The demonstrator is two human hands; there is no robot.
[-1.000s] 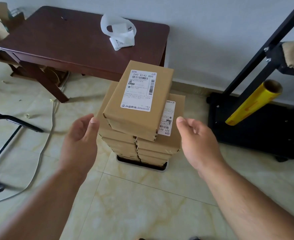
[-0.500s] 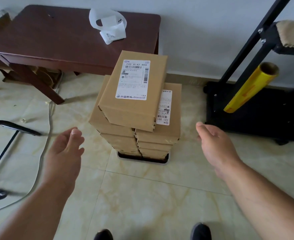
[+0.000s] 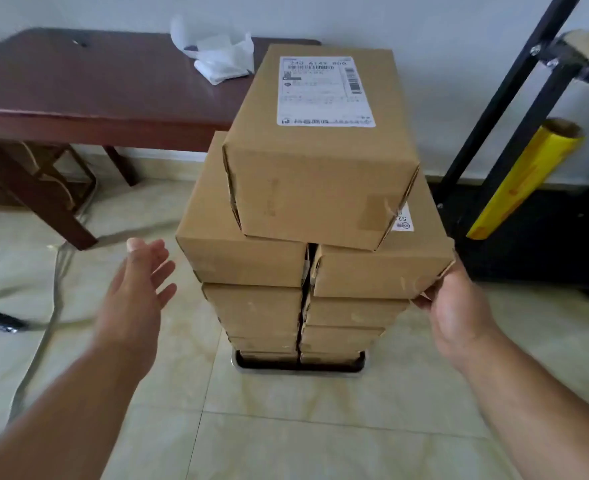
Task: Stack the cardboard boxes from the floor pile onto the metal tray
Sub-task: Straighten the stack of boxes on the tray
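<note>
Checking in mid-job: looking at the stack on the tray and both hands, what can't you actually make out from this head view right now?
- Metal tray: only its front rim shows; the boxes cover the rest.
- Top box label: print blurred, unreadable.
- Second label: mostly hidden under the top box.
- Right hand: fingertips hidden behind the right-column box.
- Left hand: open, apart from the stack.
- Floor pile: outside the frame.

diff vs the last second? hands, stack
Both hands had pulled back from the stack and have now returned. The right hand has come in to touch the lower right corner of the upper right box; the left hand is open, short of the stack's left side. The camera has moved closer. Unchanged: the top box lies skewed across the two columns on the metal tray.
</note>
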